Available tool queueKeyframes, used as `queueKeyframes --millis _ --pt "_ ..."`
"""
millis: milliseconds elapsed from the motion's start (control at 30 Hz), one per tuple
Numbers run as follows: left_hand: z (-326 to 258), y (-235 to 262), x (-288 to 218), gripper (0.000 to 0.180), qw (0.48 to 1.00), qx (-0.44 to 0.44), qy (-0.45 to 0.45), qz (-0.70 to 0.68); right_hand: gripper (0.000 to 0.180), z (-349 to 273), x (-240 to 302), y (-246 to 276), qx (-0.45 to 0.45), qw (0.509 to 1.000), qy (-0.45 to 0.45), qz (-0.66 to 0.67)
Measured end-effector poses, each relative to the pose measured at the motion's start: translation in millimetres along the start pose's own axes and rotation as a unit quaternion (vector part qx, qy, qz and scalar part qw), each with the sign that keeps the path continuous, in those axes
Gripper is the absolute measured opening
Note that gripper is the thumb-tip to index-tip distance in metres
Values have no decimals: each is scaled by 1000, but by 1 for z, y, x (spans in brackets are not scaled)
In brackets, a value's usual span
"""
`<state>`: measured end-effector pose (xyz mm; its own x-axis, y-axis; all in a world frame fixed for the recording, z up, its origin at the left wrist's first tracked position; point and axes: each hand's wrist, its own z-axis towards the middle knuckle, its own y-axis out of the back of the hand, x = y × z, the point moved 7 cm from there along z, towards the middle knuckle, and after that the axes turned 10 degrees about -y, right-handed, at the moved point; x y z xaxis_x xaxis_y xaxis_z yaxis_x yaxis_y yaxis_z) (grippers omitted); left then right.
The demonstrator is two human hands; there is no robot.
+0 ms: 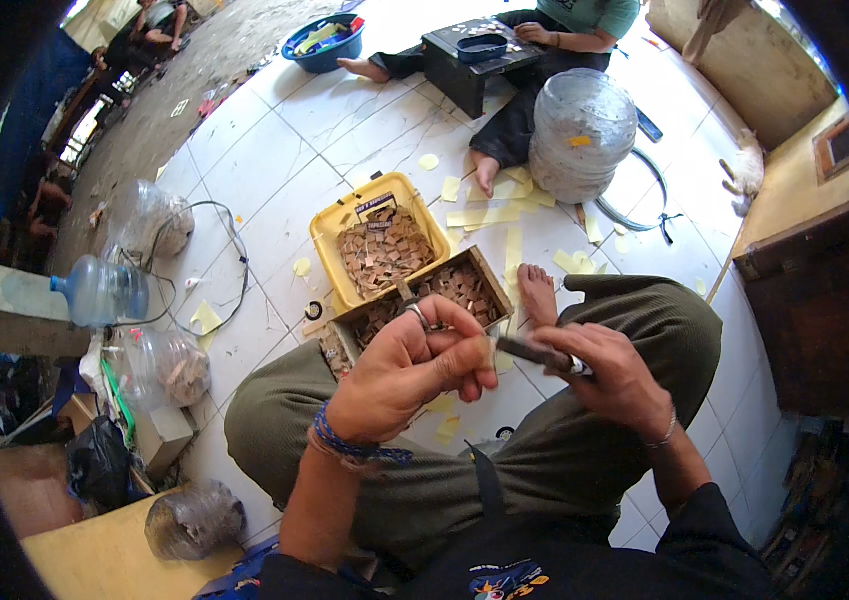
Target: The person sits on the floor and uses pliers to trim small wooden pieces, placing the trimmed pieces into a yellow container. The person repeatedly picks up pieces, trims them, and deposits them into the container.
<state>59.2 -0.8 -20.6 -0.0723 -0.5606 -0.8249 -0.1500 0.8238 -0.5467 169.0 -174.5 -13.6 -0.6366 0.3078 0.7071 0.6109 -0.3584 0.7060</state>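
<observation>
My right hand (612, 372) is wrapped round a short tool (534, 351) with a dark, blunt-looking shaft and a shiny band near the grip; its exact kind is unclear. The shaft points left, toward my left hand (409, 365). That hand's fingers are curled and pinched together, and whatever they hold is too small or hidden to name. Just beyond it lies an open box (500, 314) full of small brown rectangular pieces. A yellow plastic tub (322, 235), tilted against the box, holds more such pieces (384, 250) and dark printed labels.
Yellow paper scraps (484, 216) litter the white tiles. A large clear plastic container (584, 135) stands ahead, near another person (584, 25) at a small black table (464, 85). Water bottles (104, 290) and a looped cable (242, 240) lie leftward; a cat (744, 172) lies far right.
</observation>
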Motion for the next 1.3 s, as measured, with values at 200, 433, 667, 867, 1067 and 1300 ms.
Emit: queueKeyframes --millis 200,433,667,867,1067,1300 --pt "-12 -12 -13 17 994 102 31 33 52 -8 0 -10 279 951 -56 123" --pt "-16 -10 -10 18 991 121 45 36 56 -5 8 -12 265 958 -4 110" --pt "-11 9 -6 13 995 38 5 93 46 1 -20 6 18 975 -160 156" --pt "23 54 27 34 919 -131 -65 367 44 -6 -42 5 -65 859 -277 425" --pt "26 120 61 54 697 -169 74 693 44 -11 -48 7 -100 798 -301 513" --pt "5 91 220 40 828 86 140 535 49 -19 -42 22 -118 692 -270 659"
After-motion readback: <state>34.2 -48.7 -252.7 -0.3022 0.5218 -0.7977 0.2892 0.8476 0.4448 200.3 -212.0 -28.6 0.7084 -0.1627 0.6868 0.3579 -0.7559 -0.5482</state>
